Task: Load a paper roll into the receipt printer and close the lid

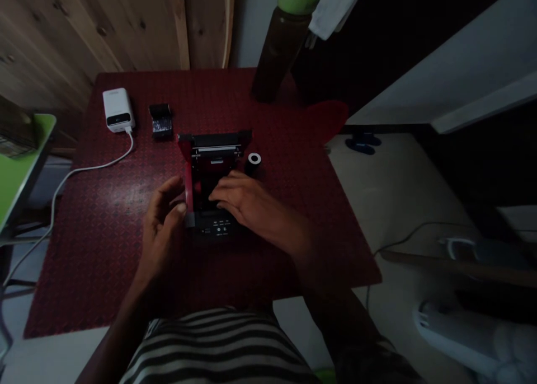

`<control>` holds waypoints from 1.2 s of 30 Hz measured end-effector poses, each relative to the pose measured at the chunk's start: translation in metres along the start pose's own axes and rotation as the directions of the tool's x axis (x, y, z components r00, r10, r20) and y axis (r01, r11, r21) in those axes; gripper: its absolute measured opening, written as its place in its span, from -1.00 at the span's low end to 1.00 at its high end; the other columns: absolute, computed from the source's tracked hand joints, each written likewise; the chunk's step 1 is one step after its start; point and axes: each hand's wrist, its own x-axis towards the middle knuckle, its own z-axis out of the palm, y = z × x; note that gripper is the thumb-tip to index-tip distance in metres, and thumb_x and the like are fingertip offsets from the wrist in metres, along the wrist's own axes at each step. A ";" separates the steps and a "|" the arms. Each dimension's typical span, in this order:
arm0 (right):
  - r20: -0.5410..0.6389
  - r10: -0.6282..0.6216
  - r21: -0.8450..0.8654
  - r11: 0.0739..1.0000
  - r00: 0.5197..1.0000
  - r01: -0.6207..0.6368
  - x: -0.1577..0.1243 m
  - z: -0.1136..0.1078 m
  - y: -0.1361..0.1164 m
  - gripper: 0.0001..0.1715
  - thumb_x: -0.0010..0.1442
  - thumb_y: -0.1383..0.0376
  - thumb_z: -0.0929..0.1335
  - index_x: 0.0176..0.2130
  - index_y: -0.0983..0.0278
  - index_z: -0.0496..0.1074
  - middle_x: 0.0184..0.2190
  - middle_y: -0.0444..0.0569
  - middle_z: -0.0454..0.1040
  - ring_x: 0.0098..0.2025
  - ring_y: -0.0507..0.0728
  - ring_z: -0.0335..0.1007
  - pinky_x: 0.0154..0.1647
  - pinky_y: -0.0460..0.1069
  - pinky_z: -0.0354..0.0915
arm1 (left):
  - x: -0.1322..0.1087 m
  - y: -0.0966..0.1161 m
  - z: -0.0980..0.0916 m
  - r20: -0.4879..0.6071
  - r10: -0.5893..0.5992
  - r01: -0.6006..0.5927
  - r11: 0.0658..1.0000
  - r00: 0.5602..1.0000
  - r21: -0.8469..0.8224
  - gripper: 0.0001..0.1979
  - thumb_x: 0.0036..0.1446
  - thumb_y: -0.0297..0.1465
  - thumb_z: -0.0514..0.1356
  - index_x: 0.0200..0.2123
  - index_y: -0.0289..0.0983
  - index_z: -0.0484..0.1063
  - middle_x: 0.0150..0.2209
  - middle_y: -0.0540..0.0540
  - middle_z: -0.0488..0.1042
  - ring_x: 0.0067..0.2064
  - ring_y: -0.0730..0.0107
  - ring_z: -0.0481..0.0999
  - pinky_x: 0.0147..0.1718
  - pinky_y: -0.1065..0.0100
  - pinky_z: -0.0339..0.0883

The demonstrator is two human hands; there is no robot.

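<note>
The left hand (161,224) is half open and touches the side of a small black printer (216,227), the right hand (247,199) lies open over its open middle, and a black roll (253,165) sits outside, just past the right hand's fingers.

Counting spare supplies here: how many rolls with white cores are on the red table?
1: a dark, white-cored roll stands just right of the open black plastic device; more could be hidden inside that device.
</note>
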 end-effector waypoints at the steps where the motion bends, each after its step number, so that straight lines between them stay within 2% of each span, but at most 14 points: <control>1: 0.022 -0.001 -0.004 1.000 1.000 0.001 0.002 -0.001 0.000 -0.61 0.54 0.57 0.34 -0.18 0.28 0.71 -0.14 0.03 0.71 -0.09 0.17 0.52 0.09 0.10 0.41 | 0.006 0.001 0.000 -0.007 0.007 -0.007 1.000 1.000 0.016 -0.47 0.35 -0.03 0.43 0.28 -0.10 0.63 0.36 -0.22 0.60 0.36 -0.12 0.61 0.29 -0.06 0.55; 5: 0.103 0.013 -0.011 1.000 0.995 -0.012 0.012 -0.006 0.001 -0.60 0.49 0.59 0.40 -0.34 0.27 0.64 -0.25 -0.02 0.66 -0.18 0.14 0.52 -0.03 0.07 0.37 | 0.028 0.002 0.000 -0.032 0.032 -0.030 0.998 0.999 0.053 -0.44 0.29 -0.02 0.46 0.25 -0.11 0.62 0.35 -0.25 0.62 0.39 -0.18 0.59 0.38 -0.16 0.46; 8: 0.117 0.035 -0.011 0.999 0.993 -0.034 0.017 -0.008 0.004 -0.56 0.49 0.57 0.39 -0.40 0.25 0.56 -0.31 -0.06 0.62 -0.24 0.12 0.48 -0.14 0.03 0.31 | 0.036 0.002 -0.002 -0.043 0.037 -0.034 0.998 0.998 0.060 -0.45 0.27 -0.03 0.47 0.24 -0.11 0.63 0.34 -0.24 0.62 0.38 -0.19 0.60 0.38 -0.18 0.47; 12: 0.085 0.020 0.025 0.999 0.996 -0.023 0.016 -0.010 0.006 -0.66 0.55 0.52 0.36 -0.26 0.27 0.58 -0.24 -0.03 0.63 -0.21 0.13 0.49 -0.10 0.02 0.32 | 0.038 0.001 -0.006 -0.052 0.040 -0.036 0.997 0.998 0.066 -0.49 0.29 -0.06 0.47 0.23 -0.10 0.64 0.34 -0.22 0.62 0.40 -0.16 0.59 0.44 -0.18 0.42; 15: 0.078 -0.004 0.073 0.997 0.997 -0.001 0.012 -0.014 0.007 -0.68 0.52 0.57 0.34 -0.18 0.29 0.61 -0.18 0.00 0.66 -0.15 0.14 0.54 -0.03 0.03 0.35 | 0.035 0.000 -0.006 -0.065 0.012 -0.007 0.998 0.998 0.066 -0.52 0.32 -0.10 0.44 0.23 -0.10 0.64 0.35 -0.20 0.62 0.40 -0.13 0.59 0.41 -0.14 0.46; 18: 0.163 -0.041 0.086 0.996 0.986 0.028 0.014 -0.019 0.008 -0.63 0.40 0.66 0.36 -0.16 0.26 0.66 -0.15 -0.01 0.70 -0.09 0.16 0.58 0.01 0.03 0.35 | 0.032 -0.002 -0.003 -0.089 -0.023 0.030 0.997 0.996 0.072 -0.55 0.29 -0.15 0.45 0.20 -0.10 0.65 0.32 -0.20 0.64 0.35 -0.10 0.63 0.33 -0.08 0.54; 22: 0.290 -0.036 0.054 0.998 0.956 0.021 0.026 -0.021 0.011 -0.59 0.27 0.71 0.38 -0.36 0.26 0.59 -0.32 -0.09 0.62 -0.26 0.10 0.50 -0.15 0.01 0.30 | 0.031 -0.008 0.001 -0.091 -0.053 0.059 0.996 0.994 0.066 -0.56 0.28 -0.15 0.44 0.17 -0.13 0.66 0.26 -0.20 0.66 0.31 -0.08 0.64 0.26 -0.05 0.58; 25: 0.300 -0.087 0.077 0.995 0.950 0.067 0.033 -0.021 0.014 -0.56 0.25 0.71 0.38 -0.46 0.25 0.50 -0.38 -0.13 0.56 -0.30 0.08 0.46 -0.17 0.00 0.30 | 0.031 -0.012 0.000 -0.087 -0.093 0.094 0.995 0.992 0.016 -0.54 0.26 -0.15 0.45 0.18 -0.13 0.64 0.26 -0.20 0.67 0.33 -0.07 0.64 0.35 -0.07 0.52; 27: 0.259 -0.123 0.088 0.991 0.958 0.103 0.031 -0.022 0.016 -0.57 0.30 0.68 0.39 -0.45 0.24 0.49 -0.36 -0.13 0.56 -0.27 0.09 0.48 -0.15 0.00 0.32 | 0.030 -0.013 -0.001 -0.081 -0.131 0.130 0.991 0.988 -0.017 -0.53 0.27 -0.16 0.45 0.20 -0.14 0.63 0.28 -0.20 0.65 0.36 -0.07 0.62 0.42 -0.09 0.45; 30: 0.138 -0.145 0.090 0.987 0.980 0.133 0.019 -0.021 0.017 -0.66 0.38 0.62 0.41 -0.32 0.23 0.52 -0.28 -0.12 0.58 -0.24 0.08 0.50 -0.13 -0.01 0.35 | 0.027 -0.014 -0.002 -0.070 -0.169 0.166 0.985 0.983 -0.049 -0.53 0.31 -0.17 0.44 0.24 -0.14 0.61 0.31 -0.21 0.64 0.41 -0.08 0.59 0.48 -0.12 0.39; 33: -0.017 -0.120 0.091 0.988 0.993 0.121 0.002 -0.014 0.015 -0.74 0.47 0.55 0.40 -0.20 0.22 0.51 -0.23 -0.12 0.58 -0.24 0.07 0.52 -0.15 -0.03 0.40 | 0.027 -0.014 -0.002 -0.064 -0.178 0.175 0.983 0.982 -0.052 -0.54 0.32 -0.18 0.44 0.24 -0.13 0.62 0.29 -0.21 0.65 0.41 -0.08 0.59 0.45 -0.12 0.42; 36: -0.193 -0.117 0.062 0.990 0.974 0.131 -0.014 -0.002 0.012 -0.78 0.53 0.49 0.39 -0.16 0.21 0.50 -0.23 -0.12 0.59 -0.23 0.07 0.56 -0.14 -0.03 0.46 | 0.032 -0.014 -0.002 -0.083 -0.131 0.129 0.991 0.988 -0.025 -0.58 0.33 -0.15 0.43 0.19 -0.13 0.64 0.25 -0.21 0.66 0.33 -0.07 0.64 0.37 -0.09 0.50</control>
